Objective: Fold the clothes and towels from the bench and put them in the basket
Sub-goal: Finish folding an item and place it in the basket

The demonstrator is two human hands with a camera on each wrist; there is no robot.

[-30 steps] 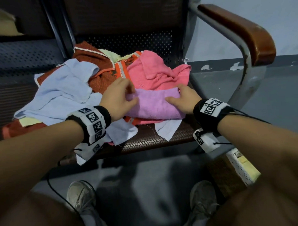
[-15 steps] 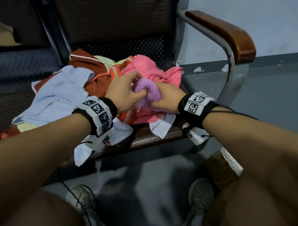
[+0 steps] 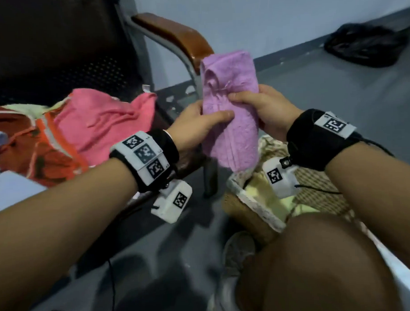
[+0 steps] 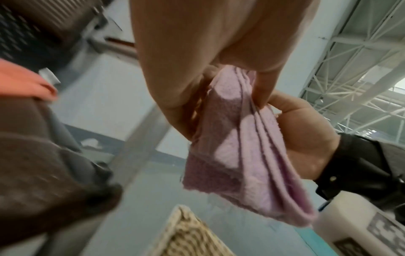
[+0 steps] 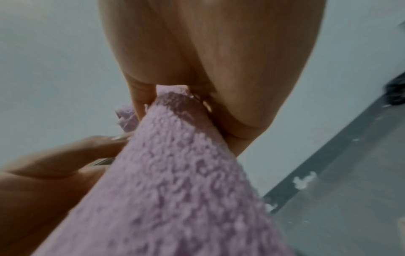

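Observation:
A folded lilac towel (image 3: 230, 103) hangs upright in the air between my hands, off the right end of the bench. My left hand (image 3: 198, 123) pinches its left edge with the thumb laid across the front. My right hand (image 3: 265, 106) grips its right side, fingers curled round. The left wrist view shows the lilac towel (image 4: 247, 155) as several stacked layers, held by both hands. In the right wrist view the lilac towel (image 5: 166, 181) fills the lower frame. A woven basket (image 3: 243, 207) with a pale yellow cloth inside stands on the floor just below the towel.
A pink cloth (image 3: 98, 119) and an orange-red garment (image 3: 36, 149) lie heaped on the dark bench seat (image 3: 185, 160). The bench's brown armrest (image 3: 176, 33) rises just left of the towel. A black bag (image 3: 367, 45) lies on the grey floor far right. My knee (image 3: 319, 256) is beside the basket.
Both hands lifted the lilac towel off the pile of clothes and carried it right, past the armrest, to above the basket. The view has swung right with them.

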